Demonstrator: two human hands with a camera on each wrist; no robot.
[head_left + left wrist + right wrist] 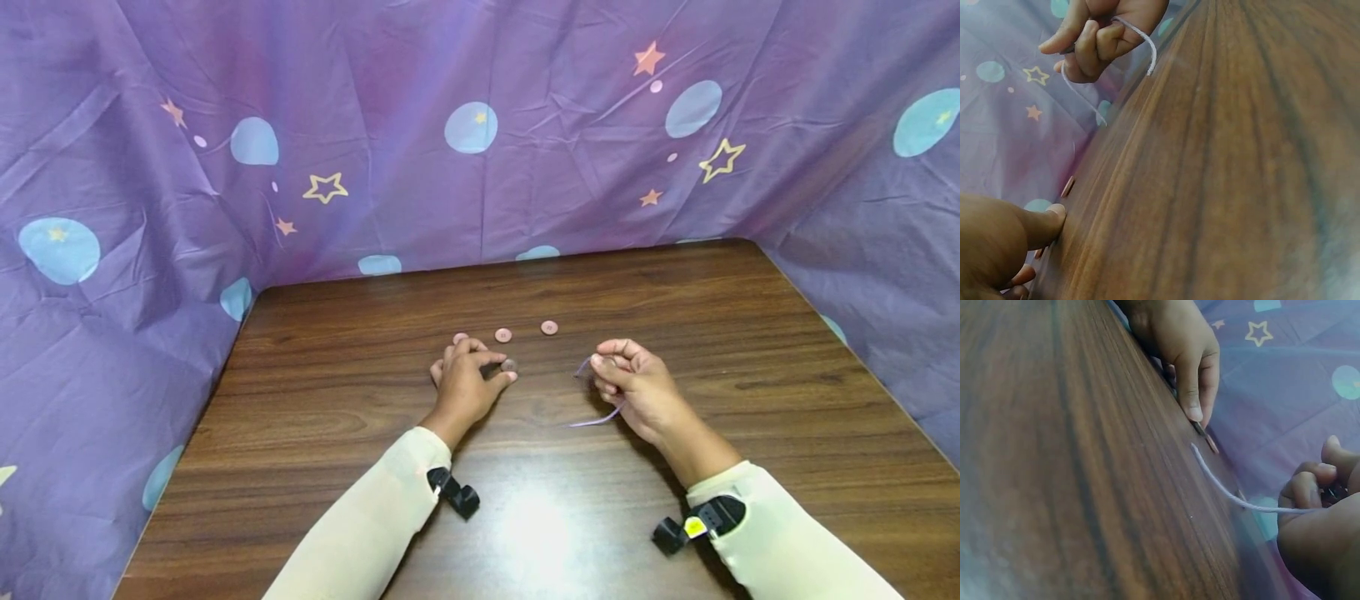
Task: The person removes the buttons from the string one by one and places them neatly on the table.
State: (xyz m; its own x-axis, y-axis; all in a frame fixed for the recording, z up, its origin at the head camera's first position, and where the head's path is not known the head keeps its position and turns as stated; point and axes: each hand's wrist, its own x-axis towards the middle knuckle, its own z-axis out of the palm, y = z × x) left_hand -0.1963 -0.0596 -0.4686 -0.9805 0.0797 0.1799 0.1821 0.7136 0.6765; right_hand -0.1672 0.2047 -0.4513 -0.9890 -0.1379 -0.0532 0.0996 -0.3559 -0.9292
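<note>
At the near side, two cream sleeves (pixel 360 517) reach over the wood-grain counter (pixel 300 400), where a bright patch of light reflects. Each cuff carries a small black wrist camera (pixel 701 522); the right one bears a yellow sticker. Beyond the cuffs are the two hands. The right hand (pixel 639 387), fingers curled, is raised above the counter and grips a lilac cord (pixel 597 422), whose two ends hang free toward the left; a small dark item (pixel 1334 495) shows between its fingers, its shape too hidden to tell. The left hand (pixel 465 383) pinches a dark button (pixel 509 365) at the counter between thumb and forefinger. Just past it, three pink buttons (pixel 503 335) lie in a loose row, the leftmost partly covered by fingers. Behind the counter hangs a creased purple curtain (pixel 420 192) printed with stars and pale-blue planets.
</note>
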